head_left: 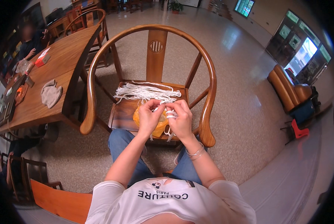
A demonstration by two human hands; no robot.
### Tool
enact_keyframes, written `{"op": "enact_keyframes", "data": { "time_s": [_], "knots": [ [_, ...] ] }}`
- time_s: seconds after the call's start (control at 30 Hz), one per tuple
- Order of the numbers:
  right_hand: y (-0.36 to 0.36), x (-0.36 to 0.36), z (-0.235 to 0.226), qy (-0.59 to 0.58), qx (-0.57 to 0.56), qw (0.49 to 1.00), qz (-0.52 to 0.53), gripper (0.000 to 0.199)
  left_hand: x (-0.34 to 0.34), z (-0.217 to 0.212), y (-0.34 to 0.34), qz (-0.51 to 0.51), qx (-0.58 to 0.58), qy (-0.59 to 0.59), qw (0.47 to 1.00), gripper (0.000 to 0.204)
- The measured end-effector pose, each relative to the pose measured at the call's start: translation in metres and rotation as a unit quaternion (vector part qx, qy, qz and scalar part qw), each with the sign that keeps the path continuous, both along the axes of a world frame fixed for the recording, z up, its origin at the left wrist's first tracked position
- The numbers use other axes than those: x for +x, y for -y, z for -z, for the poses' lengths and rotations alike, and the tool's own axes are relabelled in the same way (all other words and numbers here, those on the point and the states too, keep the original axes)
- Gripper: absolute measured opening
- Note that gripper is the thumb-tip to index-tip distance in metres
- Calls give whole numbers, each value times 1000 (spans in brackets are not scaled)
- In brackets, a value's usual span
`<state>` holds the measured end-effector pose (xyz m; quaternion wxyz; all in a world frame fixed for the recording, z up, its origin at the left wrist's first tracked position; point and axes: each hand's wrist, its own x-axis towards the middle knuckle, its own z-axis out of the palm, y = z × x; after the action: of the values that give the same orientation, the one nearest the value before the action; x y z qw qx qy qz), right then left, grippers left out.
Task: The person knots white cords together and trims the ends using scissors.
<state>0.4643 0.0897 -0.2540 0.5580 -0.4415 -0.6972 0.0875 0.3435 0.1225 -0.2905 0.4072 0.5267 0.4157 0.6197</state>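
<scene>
My left hand (149, 117) and my right hand (179, 119) meet over the seat of a wooden armchair (123, 116). Both pinch white cord (171, 114), and some of it wraps round the fingers of my right hand. Behind my fingertips a bundle of white cords (146, 91) lies spread across the back of the seat, running up to where I hold. Under my hands sits a yellow plastic bag (158, 131), partly hidden by them. Frayed cord ends hang below my right hand near the seat's front edge.
At left stands a long wooden table (68, 56) with a beige cloth (51, 93) and a red tissue box (42, 59). A person (29, 46) sits beyond it. A brown sofa (288, 87) and a red small chair (299, 130) are at right.
</scene>
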Motion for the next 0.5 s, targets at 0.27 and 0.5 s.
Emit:
{"op": "enact_keyframes", "data": {
  "time_s": [0.27, 0.5],
  "knots": [
    [-5, 0, 0, 28, -14, 999, 19, 10, 1, 2, 1, 19, -29, 11, 999, 10],
    [-9, 1, 1, 12, -41, 998, 42, 10, 0, 2, 3, 45, -57, 3, 997, 10]
  ]
}}
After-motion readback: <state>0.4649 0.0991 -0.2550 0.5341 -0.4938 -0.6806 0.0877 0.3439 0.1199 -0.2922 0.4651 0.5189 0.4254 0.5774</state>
